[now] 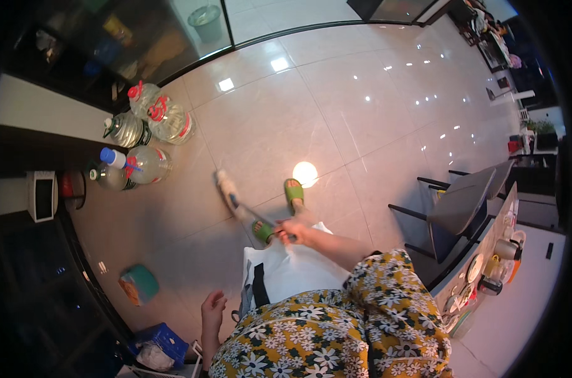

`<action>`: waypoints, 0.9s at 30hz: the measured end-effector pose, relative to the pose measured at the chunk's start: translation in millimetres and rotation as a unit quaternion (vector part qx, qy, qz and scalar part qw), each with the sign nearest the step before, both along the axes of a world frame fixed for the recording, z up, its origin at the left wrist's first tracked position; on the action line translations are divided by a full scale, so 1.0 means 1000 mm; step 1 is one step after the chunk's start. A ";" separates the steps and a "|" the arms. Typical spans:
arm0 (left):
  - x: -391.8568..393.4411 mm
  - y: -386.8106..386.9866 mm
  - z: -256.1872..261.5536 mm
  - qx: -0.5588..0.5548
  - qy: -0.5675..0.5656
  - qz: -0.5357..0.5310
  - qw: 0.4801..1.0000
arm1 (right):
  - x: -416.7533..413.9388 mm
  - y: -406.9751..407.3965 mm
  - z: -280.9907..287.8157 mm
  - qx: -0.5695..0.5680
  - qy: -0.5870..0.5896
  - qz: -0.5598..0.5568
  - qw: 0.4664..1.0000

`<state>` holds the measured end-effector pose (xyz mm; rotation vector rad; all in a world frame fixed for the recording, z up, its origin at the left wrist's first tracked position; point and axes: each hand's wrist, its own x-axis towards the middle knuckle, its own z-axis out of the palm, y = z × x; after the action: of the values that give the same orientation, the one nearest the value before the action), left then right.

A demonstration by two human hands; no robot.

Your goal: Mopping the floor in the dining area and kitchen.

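My right hand (293, 230) grips the dark handle (257, 215) of a mop in front of my body. Its long, pale, blurred head (226, 189) rests on the tiled floor (276, 123), with a blue part near where the handle joins. My left hand (213, 302) hangs at my side, fingers loosely curled and holding nothing. One green slipper (263, 231) is close beside the mop handle. The other green slipper (294, 190) is farther forward, next to a bright light reflection on the tiles.
Several large water bottles (172, 124) stand along the left wall, one topped by a blue-and-white pump (113, 157). A teal container (144, 283) and a blue box (165, 345) sit lower left. Grey chairs (460, 203) line the right-hand table (527, 302). Ahead runs a glass partition (231, 23).
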<state>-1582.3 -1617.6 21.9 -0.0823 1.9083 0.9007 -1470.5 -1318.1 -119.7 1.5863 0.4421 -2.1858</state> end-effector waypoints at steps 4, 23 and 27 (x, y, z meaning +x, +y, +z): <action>0.009 -0.001 0.006 -0.020 0.044 -0.033 0.998 | -0.023 -0.017 -0.028 -0.106 0.056 0.051 0.991; 0.063 0.251 0.030 -0.041 0.007 -0.122 0.992 | 0.229 0.404 -0.055 0.316 -0.091 -0.117 0.937; 0.062 0.271 0.031 -0.073 0.011 -0.158 0.985 | 0.247 0.373 -0.014 0.446 -0.119 -0.019 0.887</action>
<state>-1520.8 -1346.5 52.7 0.1411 1.9375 0.5515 -1223.5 -945.1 -133.4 2.2688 1.4960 -1.8428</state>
